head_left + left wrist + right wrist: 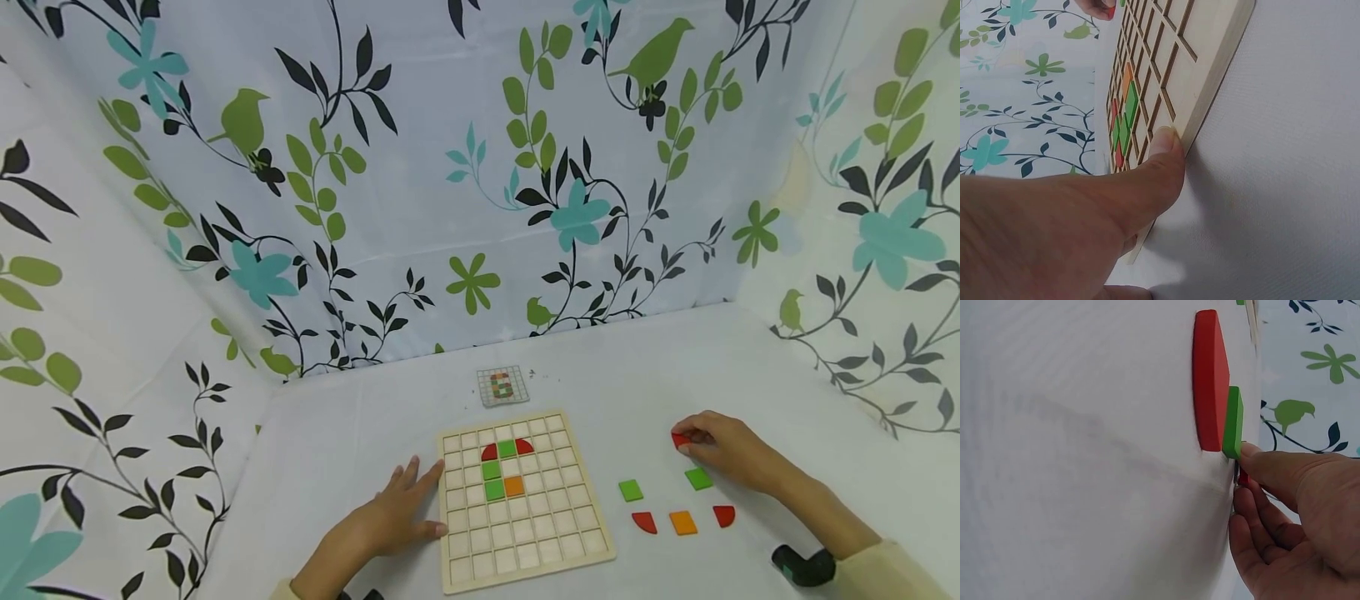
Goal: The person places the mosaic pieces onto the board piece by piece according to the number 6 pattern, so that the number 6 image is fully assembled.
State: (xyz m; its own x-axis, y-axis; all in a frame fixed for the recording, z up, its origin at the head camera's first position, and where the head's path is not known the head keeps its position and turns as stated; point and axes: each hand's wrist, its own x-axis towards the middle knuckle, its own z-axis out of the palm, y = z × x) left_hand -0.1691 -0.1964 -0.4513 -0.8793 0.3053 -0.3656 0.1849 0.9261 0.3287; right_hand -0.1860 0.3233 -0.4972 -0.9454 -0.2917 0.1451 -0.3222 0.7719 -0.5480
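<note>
My right hand pinches a small red piece between thumb and fingers, low over the table to the right of the board. In the right wrist view this red piece is mostly hidden by the fingers. My left hand lies with fingers spread at the left edge of the wooden grid board, its thumb touching the frame. On the board sit red quarter-round tiles, green square tiles and an orange square tile, grouped in the upper cells.
Right of the board lie loose tiles: a green square, another green square, a red quarter-round, an orange square and a second red quarter-round. Behind the board rests a small gridded pattern card. Patterned cloth hangs around the table.
</note>
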